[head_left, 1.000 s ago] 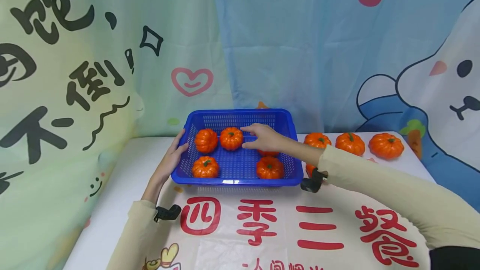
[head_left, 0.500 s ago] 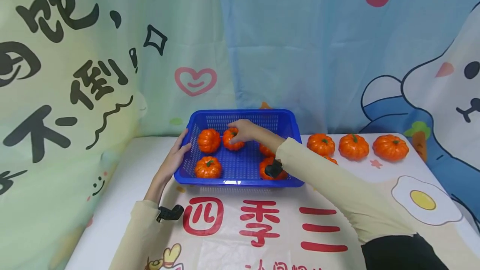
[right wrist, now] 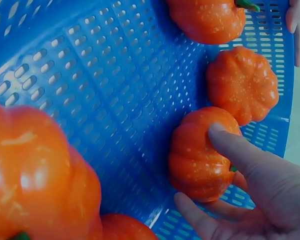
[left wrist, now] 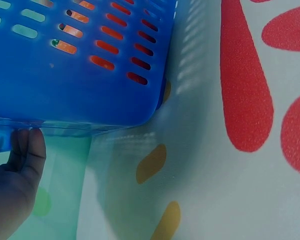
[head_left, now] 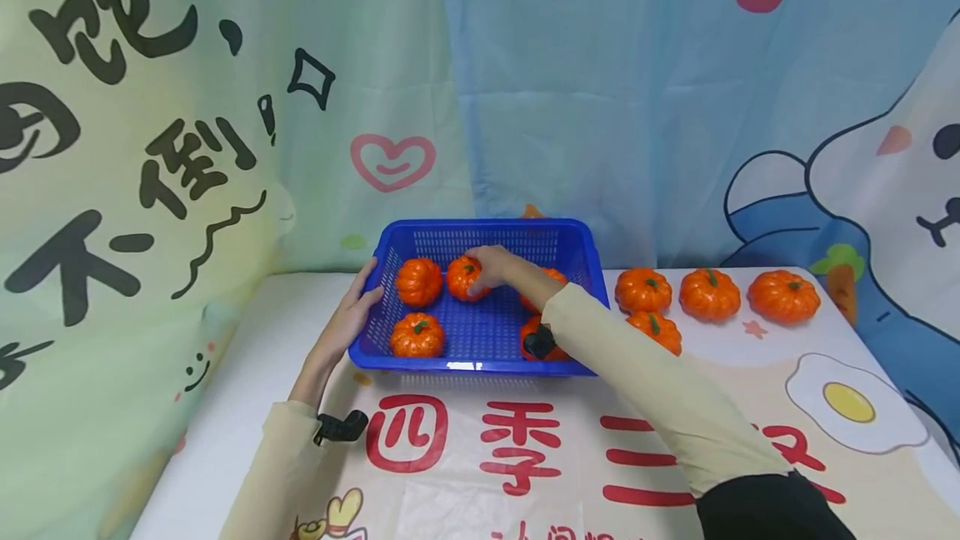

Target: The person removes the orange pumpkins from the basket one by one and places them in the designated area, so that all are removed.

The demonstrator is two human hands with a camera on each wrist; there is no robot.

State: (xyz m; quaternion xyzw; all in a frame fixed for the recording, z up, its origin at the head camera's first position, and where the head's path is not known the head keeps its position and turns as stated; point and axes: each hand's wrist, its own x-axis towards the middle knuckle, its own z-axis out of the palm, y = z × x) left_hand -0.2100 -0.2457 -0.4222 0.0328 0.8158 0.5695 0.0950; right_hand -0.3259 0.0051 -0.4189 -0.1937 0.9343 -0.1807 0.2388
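Observation:
A blue plastic basket [head_left: 408, 366] with slotted sides holds several small orange pumpkins. My left hand [head_left: 341, 323] grips its left rim, and the left wrist view shows fingers [left wrist: 35, 150] at the rim's edge. Inside, my right hand [head_left: 498, 265] holds the pumpkin [head_left: 461, 276] at the middle back. Seen from the right wrist, the thumb lies across this pumpkin [right wrist: 195, 157] and the other fingers reach round its far side. Two pumpkins sit at the basket's left, one behind [head_left: 418, 282] and one in front [head_left: 417, 335]. The right forearm partly covers two more at the right.
On the table right of the basket, a back row of pumpkins [head_left: 708, 295] stands with another pumpkin [head_left: 657, 331] in front, partly behind the sleeve. A printed cloth [head_left: 420, 473] covers the table. A patterned curtain [head_left: 555, 107] hangs close behind the basket.
My right hand has moved left and down onto the middle back pumpkin and taken hold of it. The left hand stays on the rim. The head view has shifted slightly.

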